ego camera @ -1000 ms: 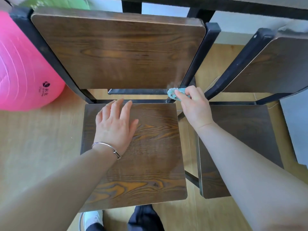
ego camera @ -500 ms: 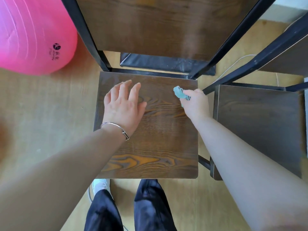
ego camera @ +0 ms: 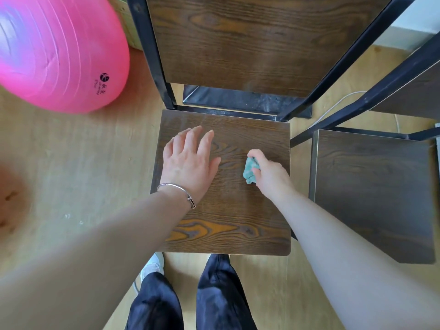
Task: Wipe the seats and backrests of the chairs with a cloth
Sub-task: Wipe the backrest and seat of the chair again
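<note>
A dark wooden chair seat [ego camera: 226,217] lies straight below me, with its wooden backrest [ego camera: 242,44] in a black metal frame rising beyond it. My left hand [ego camera: 188,163] rests flat on the seat's left half, fingers spread, a silver bangle on the wrist. My right hand [ego camera: 269,175] grips a small crumpled teal cloth [ego camera: 250,171] and holds it down on the seat's right half. A second chair's seat [ego camera: 371,194] stands just to the right, with part of its backrest [ego camera: 414,96] at the frame edge.
A big pink exercise ball [ego camera: 54,53] sits on the wooden floor [ego camera: 78,177] at the upper left, close to the chair's frame. A white cable [ego camera: 338,103] runs over the floor between the chairs. My legs in dark trousers [ego camera: 190,296] stand at the seat's front edge.
My right hand has brought the cloth from the backrest's lower right corner down onto the seat and toward its middle. The view has tilted down. My left hand stays flat on the seat.
</note>
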`<move>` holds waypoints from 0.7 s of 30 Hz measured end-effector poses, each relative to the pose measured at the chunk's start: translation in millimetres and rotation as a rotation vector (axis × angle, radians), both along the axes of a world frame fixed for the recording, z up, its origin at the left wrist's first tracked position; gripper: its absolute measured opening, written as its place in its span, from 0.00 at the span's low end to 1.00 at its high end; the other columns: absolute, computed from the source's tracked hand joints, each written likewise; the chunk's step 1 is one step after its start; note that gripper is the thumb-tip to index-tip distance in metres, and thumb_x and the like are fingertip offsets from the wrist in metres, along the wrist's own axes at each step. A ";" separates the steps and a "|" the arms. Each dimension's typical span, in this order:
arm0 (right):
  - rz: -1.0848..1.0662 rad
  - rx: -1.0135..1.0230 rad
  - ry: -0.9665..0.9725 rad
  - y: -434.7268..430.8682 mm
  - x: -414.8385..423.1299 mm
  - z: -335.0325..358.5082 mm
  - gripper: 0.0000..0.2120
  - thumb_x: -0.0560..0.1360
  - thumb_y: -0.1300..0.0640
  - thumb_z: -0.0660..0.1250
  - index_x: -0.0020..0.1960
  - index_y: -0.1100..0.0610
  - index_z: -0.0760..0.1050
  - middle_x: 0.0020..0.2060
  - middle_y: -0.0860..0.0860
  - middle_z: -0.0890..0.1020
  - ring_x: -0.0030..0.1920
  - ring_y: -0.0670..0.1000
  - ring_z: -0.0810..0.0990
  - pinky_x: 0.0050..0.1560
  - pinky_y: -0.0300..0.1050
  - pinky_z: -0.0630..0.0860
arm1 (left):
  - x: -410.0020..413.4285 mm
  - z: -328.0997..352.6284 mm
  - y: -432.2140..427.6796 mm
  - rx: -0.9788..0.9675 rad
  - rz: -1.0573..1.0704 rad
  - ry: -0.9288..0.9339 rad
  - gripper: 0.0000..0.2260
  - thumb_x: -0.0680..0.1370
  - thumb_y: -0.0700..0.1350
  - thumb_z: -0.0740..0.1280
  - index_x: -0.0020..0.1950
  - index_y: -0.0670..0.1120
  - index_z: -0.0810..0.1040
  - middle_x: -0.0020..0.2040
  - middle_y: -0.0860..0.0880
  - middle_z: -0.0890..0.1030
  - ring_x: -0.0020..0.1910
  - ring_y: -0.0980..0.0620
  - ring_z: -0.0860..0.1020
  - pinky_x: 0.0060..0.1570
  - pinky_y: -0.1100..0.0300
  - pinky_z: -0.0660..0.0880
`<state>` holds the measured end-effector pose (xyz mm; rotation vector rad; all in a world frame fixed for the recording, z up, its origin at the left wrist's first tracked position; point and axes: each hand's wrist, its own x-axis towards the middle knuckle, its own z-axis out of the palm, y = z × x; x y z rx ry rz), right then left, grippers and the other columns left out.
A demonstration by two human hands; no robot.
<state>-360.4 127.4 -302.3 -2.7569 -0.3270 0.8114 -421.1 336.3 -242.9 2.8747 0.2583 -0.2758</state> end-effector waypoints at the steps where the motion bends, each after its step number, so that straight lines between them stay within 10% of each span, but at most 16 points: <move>1: 0.017 -0.020 -0.002 -0.1 -1.5 -0.4 0.16 0.83 0.56 0.57 0.66 0.41 0.59 0.54 0.52 0.78 0.47 0.49 0.77 0.46 0.47 0.80 | -0.8 0.0 0.0 0.001 -0.002 0.000 0.25 0.80 0.57 0.59 0.75 0.49 0.62 0.74 0.46 0.64 0.72 0.41 0.61 0.67 0.43 0.62; 14: -0.247 0.078 0.090 5.9 -2.7 2.9 0.28 0.76 0.43 0.69 0.71 0.51 0.66 0.64 0.51 0.76 0.63 0.52 0.75 0.60 0.48 0.76 | 4.9 0.0 2.0 -0.003 0.009 -0.012 0.26 0.80 0.57 0.59 0.75 0.49 0.62 0.73 0.46 0.64 0.71 0.41 0.62 0.67 0.43 0.62; 17: -0.380 0.141 0.098 12.7 -1.9 4.2 0.25 0.77 0.38 0.63 0.69 0.51 0.71 0.62 0.50 0.78 0.60 0.51 0.77 0.52 0.42 0.79 | 8.2 1.5 0.0 -0.009 0.005 -0.025 0.25 0.80 0.56 0.59 0.75 0.49 0.63 0.73 0.45 0.65 0.71 0.41 0.62 0.67 0.43 0.63; 21: -0.551 0.206 0.074 18.3 0.0 -1.3 0.12 0.78 0.55 0.69 0.61 0.50 0.74 0.61 0.52 0.78 0.55 0.50 0.79 0.37 0.30 0.72 | 9.8 2.8 -1.0 -0.017 -0.001 -0.030 0.25 0.80 0.56 0.60 0.75 0.49 0.63 0.73 0.45 0.66 0.71 0.41 0.62 0.67 0.43 0.63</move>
